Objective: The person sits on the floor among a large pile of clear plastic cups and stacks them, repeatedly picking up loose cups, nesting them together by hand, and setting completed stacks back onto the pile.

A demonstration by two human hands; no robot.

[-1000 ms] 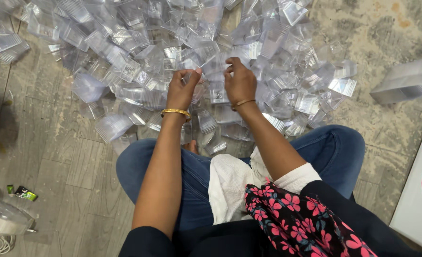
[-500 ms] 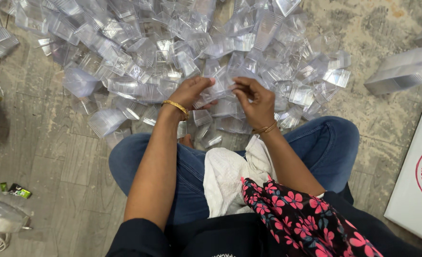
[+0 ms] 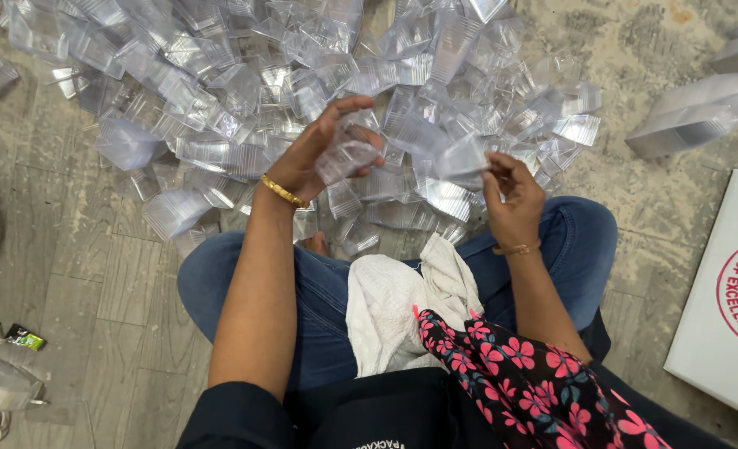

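I sit cross-legged on the floor in front of a big heap of clear plastic containers [image 3: 244, 91]. My left hand [image 3: 315, 150], with a gold bangle at the wrist, is raised above the heap and grips one small clear plastic container [image 3: 346, 154]. My right hand [image 3: 510, 195], also with a bangle, pinches another clear plastic container [image 3: 460, 158] by its edge. Both hands hover over my knees, close together, a little above the pile.
A white cloth [image 3: 394, 299] lies on my lap, beside a dark fabric with pink flowers [image 3: 519, 374]. A white cardboard box [image 3: 727, 291] stands at the right. A stack of clear containers [image 3: 693, 112] lies at the upper right. A small green packet [image 3: 19, 337] lies at the left.
Both hands have lifted off the pile toward me, each with a clear container in it. Earlier they were pressed down among the containers.
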